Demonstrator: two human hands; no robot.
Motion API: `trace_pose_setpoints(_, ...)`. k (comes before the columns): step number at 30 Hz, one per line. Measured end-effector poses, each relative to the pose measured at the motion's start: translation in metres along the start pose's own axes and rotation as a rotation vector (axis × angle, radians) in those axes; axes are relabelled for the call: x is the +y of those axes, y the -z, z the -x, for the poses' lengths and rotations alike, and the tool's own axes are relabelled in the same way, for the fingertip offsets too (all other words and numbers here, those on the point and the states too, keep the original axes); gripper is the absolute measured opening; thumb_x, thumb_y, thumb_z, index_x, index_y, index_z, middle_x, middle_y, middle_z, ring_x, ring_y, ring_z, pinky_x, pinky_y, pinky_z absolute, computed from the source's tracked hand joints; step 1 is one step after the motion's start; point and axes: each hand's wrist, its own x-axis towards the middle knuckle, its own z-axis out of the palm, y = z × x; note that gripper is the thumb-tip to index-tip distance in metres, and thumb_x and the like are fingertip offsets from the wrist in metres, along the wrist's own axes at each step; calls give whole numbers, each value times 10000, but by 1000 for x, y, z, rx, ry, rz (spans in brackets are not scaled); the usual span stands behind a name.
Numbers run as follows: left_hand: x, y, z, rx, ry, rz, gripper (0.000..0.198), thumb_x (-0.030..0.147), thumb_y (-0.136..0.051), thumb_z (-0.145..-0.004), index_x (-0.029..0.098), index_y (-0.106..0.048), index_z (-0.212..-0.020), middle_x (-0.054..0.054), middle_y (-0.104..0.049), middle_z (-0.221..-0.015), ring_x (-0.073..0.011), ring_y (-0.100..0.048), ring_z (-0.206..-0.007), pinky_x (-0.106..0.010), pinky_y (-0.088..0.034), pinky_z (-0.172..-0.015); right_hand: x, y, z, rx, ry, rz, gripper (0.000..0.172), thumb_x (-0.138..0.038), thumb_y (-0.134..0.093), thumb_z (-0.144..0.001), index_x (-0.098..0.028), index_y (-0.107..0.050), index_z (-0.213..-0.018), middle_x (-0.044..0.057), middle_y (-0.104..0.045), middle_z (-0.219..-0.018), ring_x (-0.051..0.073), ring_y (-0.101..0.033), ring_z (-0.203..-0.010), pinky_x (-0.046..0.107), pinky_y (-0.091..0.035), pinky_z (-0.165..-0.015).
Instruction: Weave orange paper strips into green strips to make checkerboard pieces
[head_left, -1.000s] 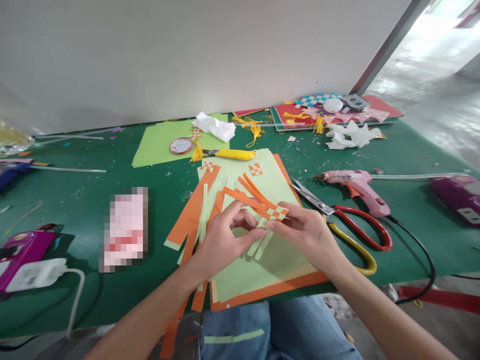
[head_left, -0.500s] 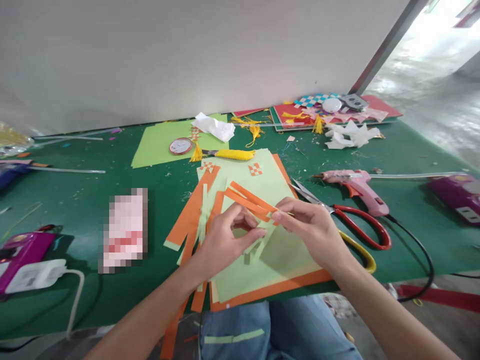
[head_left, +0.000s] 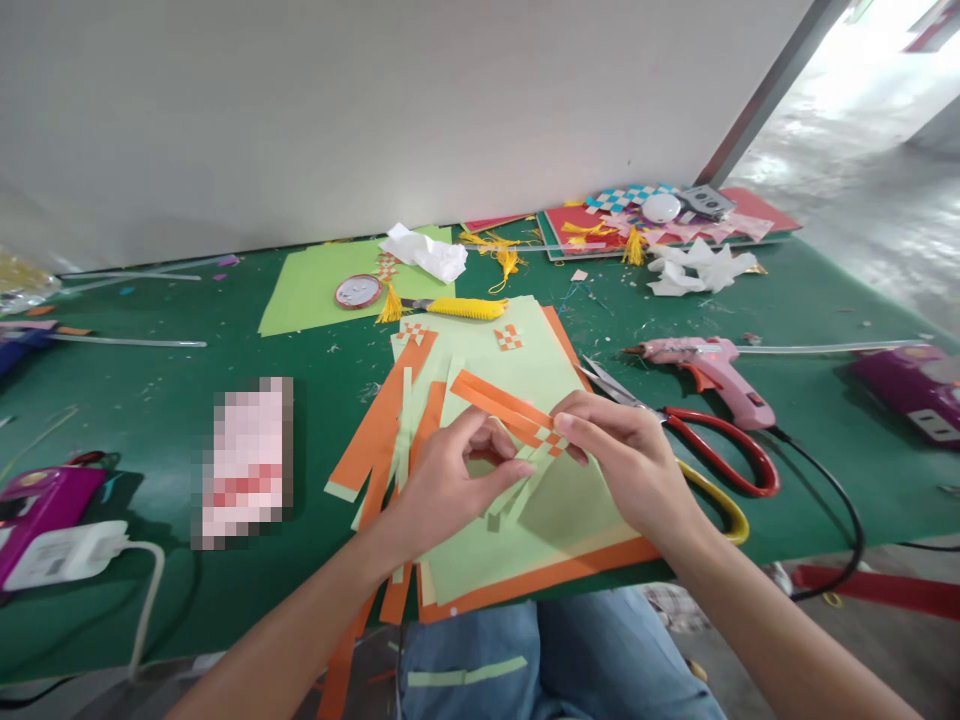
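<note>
Head cam view: right hand [head_left: 622, 450] has thumb and fingers pinched on a little orange-and-green woven paper piece [head_left: 551, 440], held up over the pale green sheets [head_left: 487, 570] on the desk [head_left: 150, 420], with loose orange strips [head_left: 499, 403] angling off to the left. Left hand [head_left: 457, 470] is right beside it, fingers curled, honestly can't tell if they're gripping anything. Scissors [head_left: 724, 440] sit beside the sheets, pink glue gun [head_left: 720, 372] just past them, yellow-handled tool [head_left: 469, 308] by the far edge.

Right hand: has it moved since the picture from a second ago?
Yes: judged against the scissors, the right hand has shifted slightly rightward, covering more of them than before.
</note>
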Motion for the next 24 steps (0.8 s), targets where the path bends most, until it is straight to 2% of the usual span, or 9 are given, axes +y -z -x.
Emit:
trace_pose_setpoints(2,2,1,-1,-8,9,31,247,293,-721,-799,193,-495,-785,37,-609,-771,-93,-611,-740,-202,-494,-707,-1,0,0,0,-22,23,314,-344,-596,-885,-172,-582,-623,-19,-501,-625,95,-407,-566,270,-296,-536)
trace_pose_setpoints(5,4,3,-2,23,43,85,265,272,-720,-796,191,-470,-767,43,-593,-746,-84,-591,-692,-188,-469,-626,-2,1,-1,-69,-127,18,296,-425,-583,-881,-179,-623,-722,-29,-518,-614,87,-395,-526,256,-300,-511)
trace_pose_setpoints(10,4,5,-4,105,43,146,313,218,-742,-765,194,-430,-752,61,-563,-725,-73,-555,-658,-171,-424,-563,3,-1,-1,-192,-175,-35,185,-321,-749,-744,-173,-638,-731,-26,-564,-684,93,-461,-623,221,-343,-548)
trace_pose_setpoints(14,3,5,-4,100,52,148,291,169,-740,-757,193,-450,-766,68,-554,-718,-68,-543,-653,-167,-406,-555,5,-3,0,-200,-162,-30,172,-291,-740,-753,-168,-637,-692,-34,-544,-659,85,-440,-604,220,-333,-539)
trace_pose_setpoints(19,5,4,-4,99,68,163,318,154,-743,-748,194,-427,-756,69,-559,-727,-64,-537,-650,-164,-398,-550,5,-5,0,-185,-146,-28,197,-322,-742,-749,-165,-629,-713,-22,-558,-683,101,-474,-637,228,-360,-560)
trace_pose_setpoints(24,8,3,-4,81,65,157,326,154,-734,-755,194,-410,-748,70,-549,-721,-63,-532,-650,-169,-404,-562,8,-5,2,-186,-154,37,215,-339,-723,-767,-171,-618,-684,-20,-554,-668,101,-445,-603,246,-337,-543)
